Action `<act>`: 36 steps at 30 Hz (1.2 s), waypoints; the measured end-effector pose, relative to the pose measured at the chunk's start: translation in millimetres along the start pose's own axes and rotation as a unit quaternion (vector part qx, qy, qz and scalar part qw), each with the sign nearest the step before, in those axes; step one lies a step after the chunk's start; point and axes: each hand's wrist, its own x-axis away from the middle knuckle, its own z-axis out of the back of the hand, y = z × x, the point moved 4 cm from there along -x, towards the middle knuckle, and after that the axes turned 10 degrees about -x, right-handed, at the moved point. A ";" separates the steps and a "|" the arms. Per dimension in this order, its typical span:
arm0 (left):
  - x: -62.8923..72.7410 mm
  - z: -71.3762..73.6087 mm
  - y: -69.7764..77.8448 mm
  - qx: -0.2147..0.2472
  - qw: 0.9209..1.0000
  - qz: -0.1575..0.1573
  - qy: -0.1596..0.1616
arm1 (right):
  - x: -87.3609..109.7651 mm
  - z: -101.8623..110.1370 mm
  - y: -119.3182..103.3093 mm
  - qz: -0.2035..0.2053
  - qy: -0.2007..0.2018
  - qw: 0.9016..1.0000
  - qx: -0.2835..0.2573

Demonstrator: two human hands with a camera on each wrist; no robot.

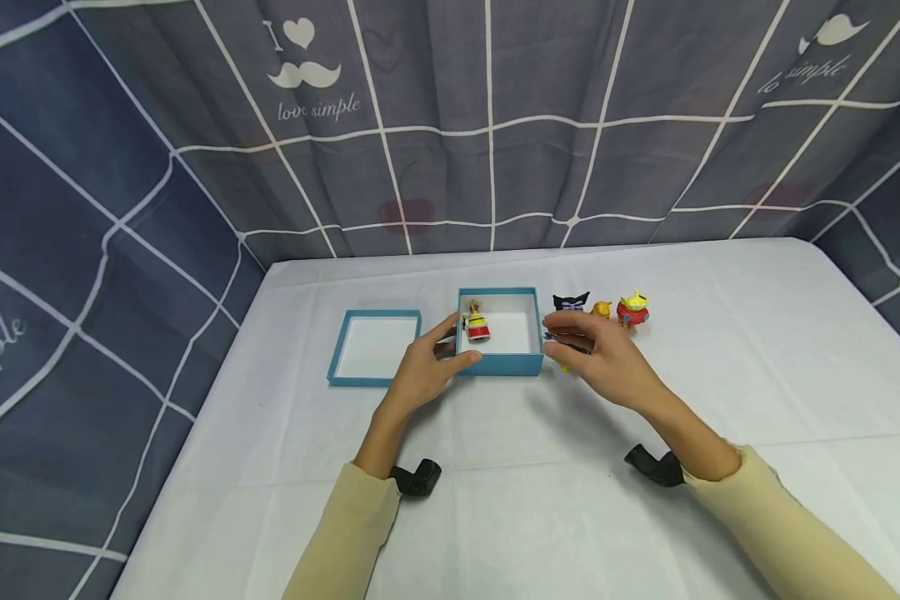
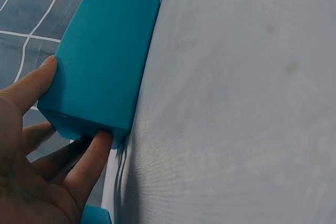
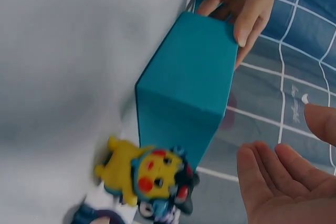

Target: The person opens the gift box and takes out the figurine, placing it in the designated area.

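My left hand (image 1: pixel 427 367) holds the left end of a blue box (image 1: pixel 504 364), thumb at the top front edge and fingers against the end wall. The box stands without its lid, showing a white inside. A small figurine (image 1: pixel 477 323) in yellow and red lies in its left part. Just off the box's right end is my right hand (image 1: pixel 607 354), thumb and fingers apart with nothing between them in the right wrist view. Near that hand is a yellow figurine (image 3: pixel 123 166) with red cheeks and a dark blue hood, mostly hidden by the hand in the head view.
Left of the box lies its blue-rimmed lid (image 1: pixel 360 382), white inside facing up. Behind the right hand stand a black-eared purple figurine (image 1: pixel 570 302), an orange one (image 1: pixel 602 309) and a green-headed one (image 1: pixel 633 310) in red. A grey checked curtain (image 1: pixel 450 183) hangs behind the white-covered table.
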 end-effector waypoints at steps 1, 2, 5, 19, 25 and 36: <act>-0.1 0.1 0.0 -0.001 1.000 -0.001 0.000 | -2.3 -2.9 -0.4 0.001 0.000 1.000 -0.003; -0.3 0.2 0.1 -0.001 1.000 -0.001 0.000 | -4.5 -5.7 -0.4 0.002 -0.001 1.000 -0.004; -1.2 0.3 0.0 -0.002 1.000 -0.004 0.001 | -10.0 -13.7 1.4 -0.002 -0.001 1.000 -0.013; -5.1 0.2 -0.5 0.002 1.000 -0.006 -0.005 | -35.1 -37.7 7.5 0.009 0.021 0.999 -0.023; -4.4 0.0 -1.3 0.008 1.000 -0.008 -0.008 | -46.1 -45.8 9.0 0.010 0.031 0.999 -0.009; -2.8 0.8 -0.8 0.006 1.000 -0.006 -0.008 | -72.2 -66.9 8.8 -0.008 -0.009 0.999 0.045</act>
